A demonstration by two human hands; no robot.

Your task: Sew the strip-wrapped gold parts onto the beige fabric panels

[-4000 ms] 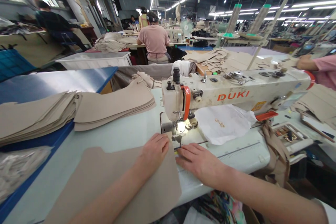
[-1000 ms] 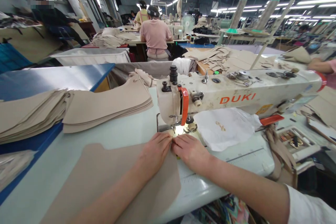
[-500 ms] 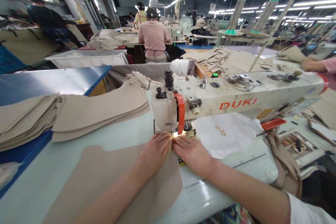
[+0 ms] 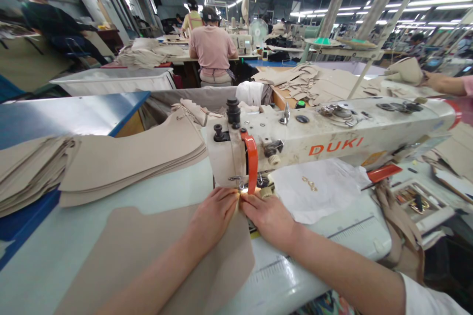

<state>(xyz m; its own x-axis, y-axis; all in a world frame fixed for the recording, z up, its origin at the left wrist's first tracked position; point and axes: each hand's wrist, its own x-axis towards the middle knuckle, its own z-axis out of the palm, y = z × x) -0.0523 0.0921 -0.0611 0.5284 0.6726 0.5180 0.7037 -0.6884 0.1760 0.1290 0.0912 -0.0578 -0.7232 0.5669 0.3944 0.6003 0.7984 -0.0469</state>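
Observation:
A large beige fabric piece (image 4: 148, 241) lies on the pale machine bed, its edge running up to the needle area of a white sewing machine (image 4: 295, 133). My left hand (image 4: 214, 214) lies over the fabric, fingers together and closed on its edge just left of the lit needle. Meeting it at the fingertips, my right hand (image 4: 264, 214) is closed on the same edge, below the orange guard (image 4: 251, 162). The fingertips and the exact stitching point are partly hidden. A white cloth (image 4: 321, 189) with gold lettering lies under the machine arm, beyond my right hand.
Stacks of beige cut pieces (image 4: 136, 162) lie to the left, by a blue-edged table (image 4: 74, 113). Thread cones (image 4: 330, 15) stand behind the machine. At right sits a tray of small parts (image 4: 421, 204). A co-worker's hand (image 4: 439, 81) holds beige material at far right.
The view has shifted slightly. My hands stay at the needle with the fabric in nearly the same place. At far right, the co-worker's arm has moved and now lifts a beige piece.

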